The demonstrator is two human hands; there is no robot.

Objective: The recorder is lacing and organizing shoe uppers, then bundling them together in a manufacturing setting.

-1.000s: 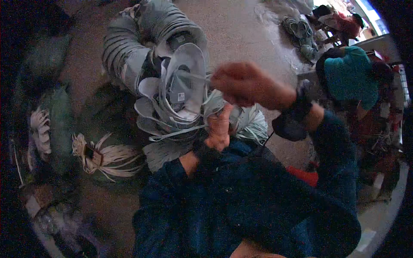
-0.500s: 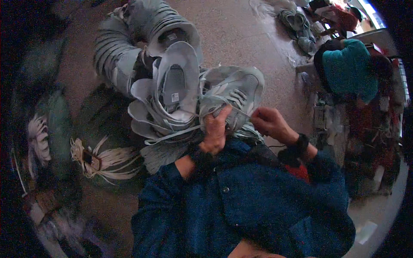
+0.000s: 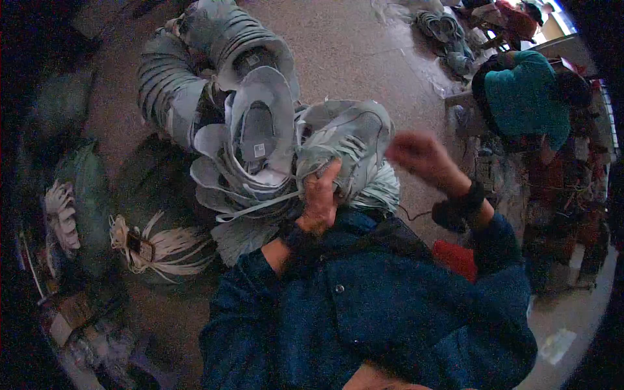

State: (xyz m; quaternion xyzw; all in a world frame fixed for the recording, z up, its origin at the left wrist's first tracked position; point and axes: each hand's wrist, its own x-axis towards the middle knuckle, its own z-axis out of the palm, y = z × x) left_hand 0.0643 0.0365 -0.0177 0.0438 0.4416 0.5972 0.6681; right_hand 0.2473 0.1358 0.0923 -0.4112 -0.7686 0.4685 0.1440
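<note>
My left hand (image 3: 320, 195) grips a grey shoe upper (image 3: 374, 123) near its tongue and collar, the thumb lying on top. Pale laces (image 3: 348, 151) cross its front, partly threaded through the eyelets. To the right of the upper, my right hand (image 3: 422, 158) is raised and smeared by motion. Its fingers are too blurred to show whether a lace end is between them. More loose pale laces (image 3: 380, 192) bunch just below the upper. Left of my left hand stand nested grey uppers (image 3: 224, 133) with their linings showing.
Long curved stacks of grey uppers (image 3: 162, 81) lie on the speckled floor (image 3: 344, 52). A bundle of pale laces (image 3: 179, 250) rests on dark cloth at left, with another lace bundle (image 3: 62, 214) beyond. A co-worker in a teal top (image 3: 526, 94) sits at upper right.
My right hand has moved up and to the right, away from the laces' lower end. My left hand keeps its grip on the upper. The view has shifted slightly.
</note>
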